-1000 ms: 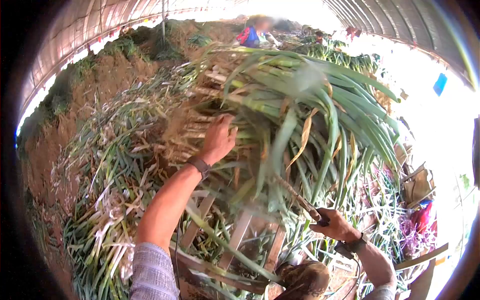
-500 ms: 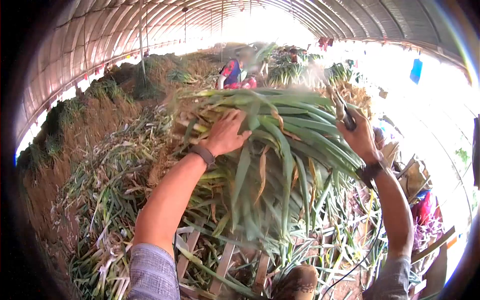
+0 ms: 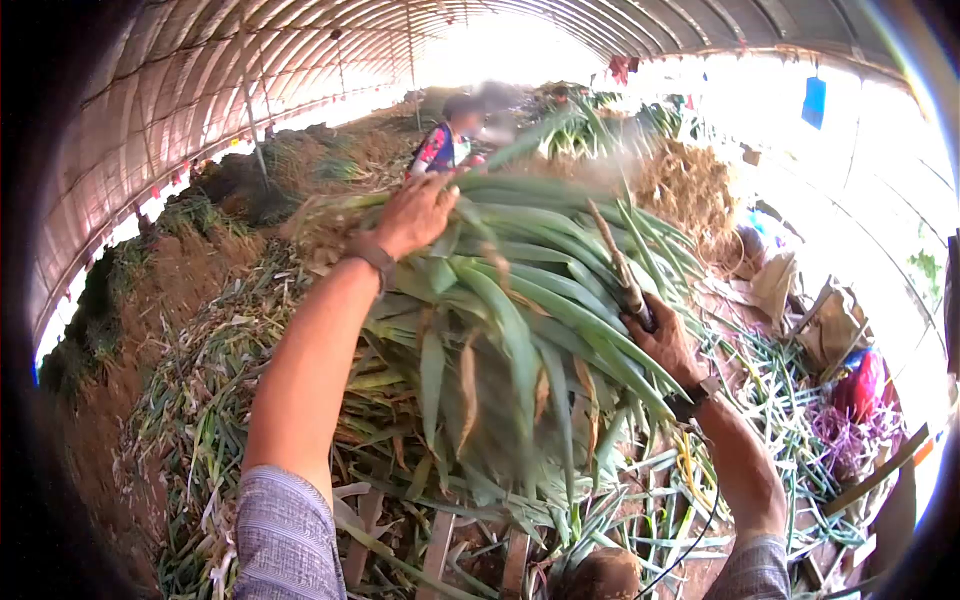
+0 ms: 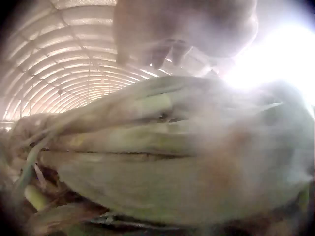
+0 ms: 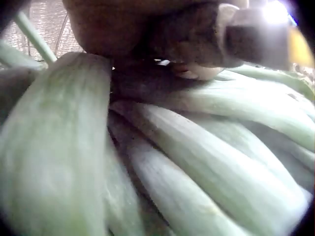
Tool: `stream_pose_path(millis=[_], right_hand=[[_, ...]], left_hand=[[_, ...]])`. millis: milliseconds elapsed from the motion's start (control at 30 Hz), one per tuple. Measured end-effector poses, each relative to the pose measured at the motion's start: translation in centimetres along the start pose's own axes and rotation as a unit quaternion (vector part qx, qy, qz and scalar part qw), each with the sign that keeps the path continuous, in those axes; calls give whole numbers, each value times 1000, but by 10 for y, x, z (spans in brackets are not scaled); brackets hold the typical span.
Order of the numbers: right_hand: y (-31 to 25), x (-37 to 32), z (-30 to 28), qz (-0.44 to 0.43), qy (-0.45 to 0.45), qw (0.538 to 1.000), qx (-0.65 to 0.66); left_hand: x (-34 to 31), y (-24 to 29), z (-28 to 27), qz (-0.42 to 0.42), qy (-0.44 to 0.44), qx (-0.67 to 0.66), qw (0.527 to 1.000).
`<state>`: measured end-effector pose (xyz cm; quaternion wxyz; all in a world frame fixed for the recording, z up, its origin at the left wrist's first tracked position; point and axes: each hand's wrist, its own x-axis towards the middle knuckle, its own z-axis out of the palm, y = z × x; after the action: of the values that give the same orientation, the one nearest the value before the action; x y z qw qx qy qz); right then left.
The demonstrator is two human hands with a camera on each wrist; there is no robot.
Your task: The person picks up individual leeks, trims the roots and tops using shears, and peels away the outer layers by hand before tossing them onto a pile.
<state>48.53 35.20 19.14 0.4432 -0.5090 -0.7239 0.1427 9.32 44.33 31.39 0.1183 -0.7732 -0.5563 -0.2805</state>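
Note:
A big bundle of leeks (image 3: 540, 290) lies in front of me in the head view, stems to the left and long green leaves drooping to the right and toward me. My left hand (image 3: 413, 214) reaches over its far left top, fingers extended over the leaves. In the hazy left wrist view this hand (image 4: 192, 29) appears above the broad leaves (image 4: 133, 182). My right hand (image 3: 665, 345) grips a long narrow tool (image 3: 622, 262) by its dark handle, its thin brown shaft pointing up and left across the leaves. The right wrist view shows the handle (image 5: 189, 37) close over the leaves.
Wooden slats (image 3: 436, 550) show under the bundle among loose leaves. Another person (image 3: 445, 140) is beyond the pile. Leek litter (image 3: 200, 400) covers the ground at left; sacks (image 3: 830, 325) and a red bag (image 3: 860, 388) lie at right. A cord (image 3: 690, 550) hangs from my right wrist.
My left hand has moved from the stems up to the far top of the bundle. The right hand swung the tool up, then lowered it onto the leaves. The view has tilted upward.

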Motion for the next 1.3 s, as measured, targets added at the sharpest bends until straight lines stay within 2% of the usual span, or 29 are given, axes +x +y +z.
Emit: stream_pose_path(millis=[67, 133, 167, 267, 367, 400, 433, 500, 533, 567, 633, 767, 800, 833, 900, 967, 1000, 1033, 1133, 1167, 1200, 1233, 1300], right_hand=[[3, -15, 7, -14, -2, 999, 45], [7, -28, 13, -10, -23, 997, 68], [6, -35, 20, -1, -18, 996, 90], [15, -43, 31, -59, -4, 993, 102], [15, -53, 33, -50, -8, 992, 115], [13, -58, 31, -36, -27, 996, 81], [23, -62, 36, -42, -32, 996, 73], [33, -73, 40, -59, -45, 993, 92], [30, -81, 39, -46, -52, 995, 75], [38, -88, 44, -53, -45, 994, 90], [40, -103, 43, -61, -65, 995, 45], [45, -128, 47, -41, -75, 993, 75], [45, -133, 44, -37, -93, 993, 68], [57, -142, 44, -43, -111, 992, 35], [61, -160, 46, -76, -86, 993, 26], [72, -180, 47, -45, -118, 992, 8], [73, -187, 45, -53, -131, 990, -5], [72, -192, 44, -59, -143, 988, -17], [55, -202, 37, -84, -121, 988, 40], [54, -209, 32, -41, -159, 985, 42], [59, -215, 32, -70, -151, 986, 16], [59, -219, 30, -99, -143, 985, -11], [50, -227, 19, -111, -152, 982, -34]], left_hand=[[16, -10, 13, -11, -18, -34, 999], [23, -16, 27, 0, 31, -48, 998], [22, -20, 35, 2, 25, -49, 998], [16, -10, 32, -72, -67, 12, 995], [15, -15, 33, -54, -81, 4, 995], [10, -2, 16, -66, -146, -16, 987], [5, -1, 17, -70, -150, -10, 986], [-8, 2, 17, -45, -100, 22, 994], [-19, 2, 19, -19, -64, 30, 997], [-31, 3, 19, -23, -63, 32, 997], [-55, 4, 16, 100, -21, 53, 993], [-106, 20, 14, 40, 9, 98, 994], [-121, 21, 16, 90, 72, 98, 988], [-134, 24, 16, 91, 74, 100, 988], [-161, 30, 15, 78, 53, 72, 993], [-193, 30, 23, 72, 66, 117, 988], [-208, 22, 33, 115, 59, 84, 988], [-223, 42, 23, 85, 80, 102, 988], [-261, 49, 29, 55, 70, 55, 995], [-271, 55, 27, 46, 68, 19, 996], [-289, 43, 35, 27, 1, 35, 999], [-296, 44, 32, 54, 25, 111, 992], [-306, 49, 19, 22, -42, 66, 997]])
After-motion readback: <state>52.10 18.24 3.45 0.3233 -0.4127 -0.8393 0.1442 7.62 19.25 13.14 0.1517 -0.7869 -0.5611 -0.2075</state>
